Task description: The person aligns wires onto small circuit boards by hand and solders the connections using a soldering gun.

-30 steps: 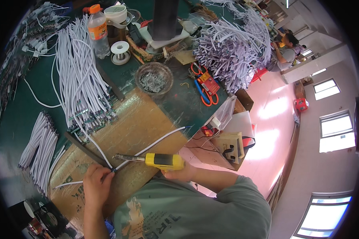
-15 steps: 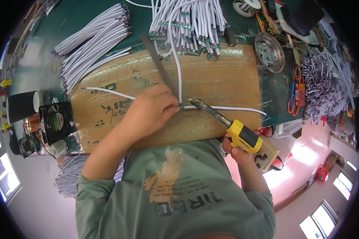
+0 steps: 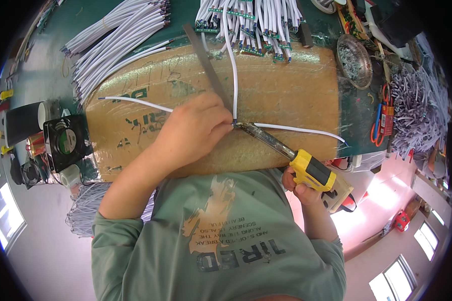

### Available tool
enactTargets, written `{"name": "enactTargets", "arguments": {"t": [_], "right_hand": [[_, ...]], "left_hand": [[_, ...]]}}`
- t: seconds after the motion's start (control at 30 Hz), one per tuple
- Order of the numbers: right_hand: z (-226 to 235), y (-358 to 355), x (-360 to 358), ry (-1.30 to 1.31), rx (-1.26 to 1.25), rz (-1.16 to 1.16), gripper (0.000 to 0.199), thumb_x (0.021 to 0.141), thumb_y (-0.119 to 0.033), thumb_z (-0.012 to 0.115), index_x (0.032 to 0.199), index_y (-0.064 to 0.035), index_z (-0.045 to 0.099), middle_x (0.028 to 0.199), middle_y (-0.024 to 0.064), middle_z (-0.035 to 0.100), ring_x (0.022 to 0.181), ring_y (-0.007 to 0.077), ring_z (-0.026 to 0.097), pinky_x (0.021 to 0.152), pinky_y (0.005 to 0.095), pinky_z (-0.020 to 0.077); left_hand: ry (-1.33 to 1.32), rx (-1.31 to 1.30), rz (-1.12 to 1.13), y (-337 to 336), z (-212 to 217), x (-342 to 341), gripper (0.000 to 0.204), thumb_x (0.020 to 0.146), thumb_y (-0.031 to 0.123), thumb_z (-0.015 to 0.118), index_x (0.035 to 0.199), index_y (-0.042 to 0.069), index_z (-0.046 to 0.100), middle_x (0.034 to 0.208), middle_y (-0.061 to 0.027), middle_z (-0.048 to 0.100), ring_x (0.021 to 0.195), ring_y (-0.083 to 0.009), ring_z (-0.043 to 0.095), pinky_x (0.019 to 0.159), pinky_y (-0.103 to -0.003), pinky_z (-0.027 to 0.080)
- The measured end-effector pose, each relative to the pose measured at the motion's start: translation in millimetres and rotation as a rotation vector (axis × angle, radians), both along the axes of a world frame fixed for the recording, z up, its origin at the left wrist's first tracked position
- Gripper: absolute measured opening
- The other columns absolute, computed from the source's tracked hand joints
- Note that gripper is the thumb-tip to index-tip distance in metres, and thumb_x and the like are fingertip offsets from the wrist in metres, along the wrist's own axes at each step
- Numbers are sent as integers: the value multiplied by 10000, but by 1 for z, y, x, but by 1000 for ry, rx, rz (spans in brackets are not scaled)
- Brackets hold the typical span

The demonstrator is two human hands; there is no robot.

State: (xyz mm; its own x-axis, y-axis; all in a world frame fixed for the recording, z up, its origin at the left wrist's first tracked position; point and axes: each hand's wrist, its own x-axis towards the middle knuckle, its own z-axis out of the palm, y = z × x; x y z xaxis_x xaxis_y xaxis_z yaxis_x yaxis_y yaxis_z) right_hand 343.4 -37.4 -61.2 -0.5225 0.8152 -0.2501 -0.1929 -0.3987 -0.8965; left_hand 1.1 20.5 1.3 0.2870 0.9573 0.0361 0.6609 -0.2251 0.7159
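My left hand (image 3: pixel 198 129) is closed in a pinch on a white cable (image 3: pixel 135 102), whose other end sticks out to the left. Beside its fingertips, a second white cable (image 3: pixel 234 83) comes down from the far bundle and a third white cable (image 3: pixel 301 129) runs off to the right. Gripped in my right hand (image 3: pixel 301 189) is a yellow and black soldering gun (image 3: pixel 314 169); its dark tip reaches the spot where the cables meet. Small details at that joint are hidden by the tip and fingers. A flat metal strip (image 3: pixel 203 60) slants away behind my left hand.
Brown cardboard (image 3: pixel 281 80) covers the green table. Beyond it lie a white cable bundle (image 3: pixel 120 37) and cables with small green boards (image 3: pixel 251 30). A metal dish (image 3: pixel 355 61) and orange-handled scissors (image 3: pixel 375 131) lie right; a black fan (image 3: pixel 65 142) stands left.
The soldering gun's tip has moved left to the cable joint by my left fingertips. The whole view has shifted slightly, while my left hand keeps its pinch.
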Motion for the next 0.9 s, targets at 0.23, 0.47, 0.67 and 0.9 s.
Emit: {"name": "enactTargets", "arguments": {"t": [0.23,0.47,0.67,0.9], "right_hand": [[-4,0,3,-30,-12,33,536,837,-421,795,1114,-24,565,677,30,494,587,143,470,529,284,356],[-6,-1,3,-5,-9,39,519,864,-413,764,1156,-34,564,727,29,501,595,138,463,527,286,349],[1,-3,-3,48,-41,-23,595,863,-428,766,1251,-29,555,736,16,486,603,136,454,532,287,341],[-3,0,0,26,-33,42,510,871,-427,761,1147,-54,549,748,17,484,610,140,446,530,292,337]], "left_hand": [[17,-21,1,3,1,0,113,811,107,751,899,58,701,966,-110,633,905,-327,638,781,-395,521],[6,11,-4,2,-1,1,102,810,104,748,887,60,698,950,-104,634,882,-325,638,766,-396,520],[10,20,1,1,-1,2,104,806,106,752,883,59,699,945,-99,640,869,-319,642,760,-393,524],[20,23,5,2,1,2,107,805,109,755,882,57,701,941,-93,643,874,-310,649,762,-385,532]]}}
